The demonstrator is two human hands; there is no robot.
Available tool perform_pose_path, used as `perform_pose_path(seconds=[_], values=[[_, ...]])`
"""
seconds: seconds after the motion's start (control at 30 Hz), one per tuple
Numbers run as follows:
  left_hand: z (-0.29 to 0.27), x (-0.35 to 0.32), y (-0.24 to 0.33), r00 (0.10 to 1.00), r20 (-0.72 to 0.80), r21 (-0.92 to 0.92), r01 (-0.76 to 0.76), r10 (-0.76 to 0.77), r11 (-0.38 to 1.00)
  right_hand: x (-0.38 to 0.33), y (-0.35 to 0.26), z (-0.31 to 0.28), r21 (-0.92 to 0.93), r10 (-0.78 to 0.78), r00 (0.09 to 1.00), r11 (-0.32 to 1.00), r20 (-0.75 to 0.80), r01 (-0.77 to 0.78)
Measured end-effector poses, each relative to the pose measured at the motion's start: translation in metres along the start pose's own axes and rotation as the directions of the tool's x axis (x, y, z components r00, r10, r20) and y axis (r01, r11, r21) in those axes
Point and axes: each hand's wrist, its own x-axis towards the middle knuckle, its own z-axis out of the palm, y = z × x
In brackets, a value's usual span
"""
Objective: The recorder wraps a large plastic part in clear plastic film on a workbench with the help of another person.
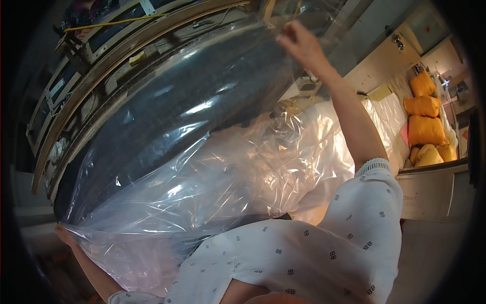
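A large sheet of clear plastic film (pixel 177 190) stretches between my two hands, creased and shiny. My left hand (pixel 62 234), far out at the lower left, is closed on a gathered edge of it. Raised at the upper right, my right hand (pixel 299 44) has its fingers curled together, with the film's far part at them. Through the film shows a long dark surface (pixel 167 109). Toward the right the film lies in crumpled folds, and more of it hangs against my white patterned shirt (pixel 304 243).
Along the far side runs a curved wooden rail (pixel 96 86), with a yellow block (pixel 136 59) near it. Orange bundles (pixel 426 130) are stacked at the right beside a pale cabinet (pixel 428 195). Part of another person (pixel 83 15) shows at the top left.
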Motion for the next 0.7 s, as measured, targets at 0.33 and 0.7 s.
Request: perform_pose_path(seconds=[0.33, 0.7], values=[[0.005, 0.034, -0.001, 0.976, 0.220, 0.579, -0.141, 0.013, 0.803, 0.021, 0.052, 0.051, -0.240, 0.143, 0.940, 0.968, 0.309, -0.068], [0.059, 0.001, 0.166, 0.887, -0.175, -0.341, 0.353, -0.428, 0.871, 0.042, 0.138, 0.019, -0.306, 0.539, 0.793, 0.835, 0.284, -0.457]])
